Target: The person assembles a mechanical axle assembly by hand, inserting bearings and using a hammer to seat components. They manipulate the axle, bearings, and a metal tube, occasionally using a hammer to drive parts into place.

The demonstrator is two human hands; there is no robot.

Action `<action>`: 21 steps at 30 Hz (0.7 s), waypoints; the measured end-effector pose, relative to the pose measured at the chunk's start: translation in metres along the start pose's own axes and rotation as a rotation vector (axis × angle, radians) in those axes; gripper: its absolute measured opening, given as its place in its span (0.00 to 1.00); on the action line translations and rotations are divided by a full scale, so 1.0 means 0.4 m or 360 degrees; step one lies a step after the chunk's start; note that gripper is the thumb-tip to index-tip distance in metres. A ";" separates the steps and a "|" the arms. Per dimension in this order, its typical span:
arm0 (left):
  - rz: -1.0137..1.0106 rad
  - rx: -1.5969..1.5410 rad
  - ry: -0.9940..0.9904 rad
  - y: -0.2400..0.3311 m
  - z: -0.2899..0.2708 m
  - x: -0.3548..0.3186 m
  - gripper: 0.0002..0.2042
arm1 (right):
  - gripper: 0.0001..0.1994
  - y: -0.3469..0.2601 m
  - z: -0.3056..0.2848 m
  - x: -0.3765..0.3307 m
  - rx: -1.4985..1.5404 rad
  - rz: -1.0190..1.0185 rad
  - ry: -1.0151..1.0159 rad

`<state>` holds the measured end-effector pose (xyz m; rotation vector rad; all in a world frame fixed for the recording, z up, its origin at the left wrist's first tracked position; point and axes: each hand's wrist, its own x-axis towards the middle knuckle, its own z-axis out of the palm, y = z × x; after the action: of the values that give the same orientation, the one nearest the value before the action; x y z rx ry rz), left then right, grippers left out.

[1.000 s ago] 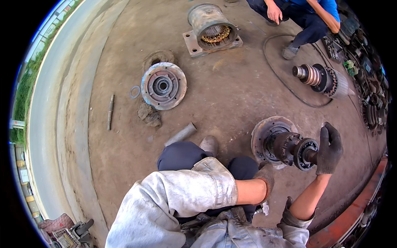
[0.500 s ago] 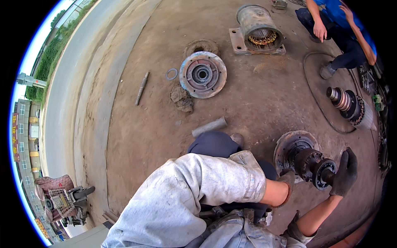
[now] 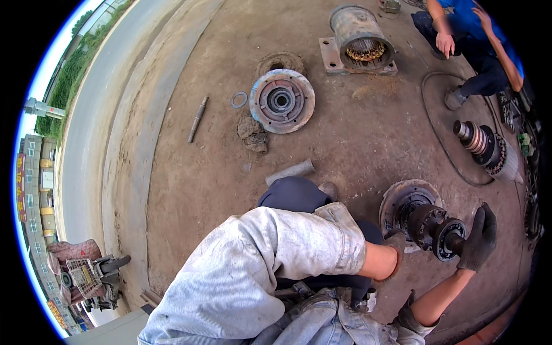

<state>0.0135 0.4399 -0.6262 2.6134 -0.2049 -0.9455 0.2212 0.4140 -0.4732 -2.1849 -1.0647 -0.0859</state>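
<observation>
A dark, greasy shaft assembly (image 3: 428,226) with a round hub and a bearing ring (image 3: 445,238) stands tilted toward me on a round metal flange (image 3: 397,201). At its near right end, my gloved right hand (image 3: 479,240) has the palm side against the shaft end, with the fingers stretched upward. My gloved left hand (image 3: 395,241) is at the left side of the hub, by the flange's edge. Its fingers are mostly hidden, so I cannot make out their grip.
Ahead lie a round end cover (image 3: 282,101), a thin ring (image 3: 238,100), a rod (image 3: 198,119) and a pipe piece (image 3: 290,172). A motor housing (image 3: 359,34) stands far off. To the right are a rotor (image 3: 486,149), a cable (image 3: 428,121) and a crouching person (image 3: 471,34).
The view has shifted slightly. Both my hands stay at the same places on the shaft assembly, which shows no clear movement.
</observation>
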 end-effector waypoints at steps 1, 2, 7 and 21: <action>-0.0001 0.0000 -0.0003 -0.001 0.001 0.000 0.25 | 0.17 0.003 0.000 0.001 0.0008 -0.0009 0.0001; -0.0005 -0.0003 -0.0001 0.000 0.000 0.001 0.25 | 0.17 0.006 0.000 0.002 0.0016 -0.0017 0.0001; -0.0022 -0.0010 -0.0008 -0.005 0.011 0.001 0.25 | 0.17 0.013 -0.001 -0.005 0.0013 -0.0020 -0.0006; -0.0049 0.0245 -0.0088 -0.048 0.018 0.047 0.25 | 0.14 -0.006 -0.011 0.044 0.0154 0.0014 0.0211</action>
<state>0.0234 0.4507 -0.6497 2.7389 -0.2620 -1.0519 0.2321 0.4238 -0.4625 -2.0666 -0.9653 -0.1692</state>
